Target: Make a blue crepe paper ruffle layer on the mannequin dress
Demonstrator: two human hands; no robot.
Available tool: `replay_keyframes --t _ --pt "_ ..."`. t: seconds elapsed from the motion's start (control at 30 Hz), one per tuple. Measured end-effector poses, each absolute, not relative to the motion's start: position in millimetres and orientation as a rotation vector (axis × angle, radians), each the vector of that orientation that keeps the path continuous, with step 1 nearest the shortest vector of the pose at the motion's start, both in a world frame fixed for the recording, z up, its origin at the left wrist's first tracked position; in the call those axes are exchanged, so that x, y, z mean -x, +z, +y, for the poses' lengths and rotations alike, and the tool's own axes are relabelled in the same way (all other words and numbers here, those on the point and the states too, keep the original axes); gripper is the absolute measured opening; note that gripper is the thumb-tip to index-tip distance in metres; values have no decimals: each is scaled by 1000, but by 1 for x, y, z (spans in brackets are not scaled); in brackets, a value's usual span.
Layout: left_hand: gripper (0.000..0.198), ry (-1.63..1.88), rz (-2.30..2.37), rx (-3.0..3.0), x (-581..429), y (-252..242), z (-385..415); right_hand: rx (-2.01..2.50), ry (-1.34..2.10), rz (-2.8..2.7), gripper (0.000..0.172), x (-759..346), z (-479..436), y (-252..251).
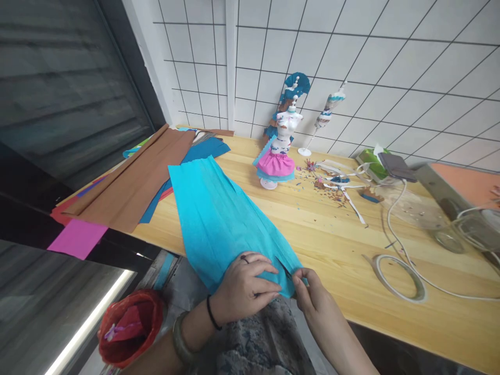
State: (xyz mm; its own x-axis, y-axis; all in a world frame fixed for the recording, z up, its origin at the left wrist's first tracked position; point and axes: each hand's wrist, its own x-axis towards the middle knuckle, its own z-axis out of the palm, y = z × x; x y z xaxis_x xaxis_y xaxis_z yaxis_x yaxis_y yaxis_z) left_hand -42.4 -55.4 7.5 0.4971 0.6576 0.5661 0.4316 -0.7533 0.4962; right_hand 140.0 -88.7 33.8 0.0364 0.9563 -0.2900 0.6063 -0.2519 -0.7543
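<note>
A long sheet of turquoise crepe paper [219, 213] lies across the wooden table [336, 245], its near end hanging over the front edge. My left hand [246, 289] is closed on that near end, fingers pinching the paper. My right hand [312, 294] is closed beside it, gripping the paper's corner, with what looks like a thin dark blade [285, 268] between the two hands; I cannot make out the tool clearly.
Brown, blue and pink paper sheets [133, 182] are stacked at the left. A small mannequin in a pink paper skirt [278, 151] stands at the back, with paper scraps [332, 185], a tape roll [398, 276], a white cable and a glass jar [414, 211] to the right. A red bin [128, 325] sits below.
</note>
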Motion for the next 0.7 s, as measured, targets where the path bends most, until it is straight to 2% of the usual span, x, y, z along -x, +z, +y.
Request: replay_keyframes --t 0.7 --pt "11 1127 901 -2435 43 8 -55 1872 1092 -1584 31 -135 -80 40"
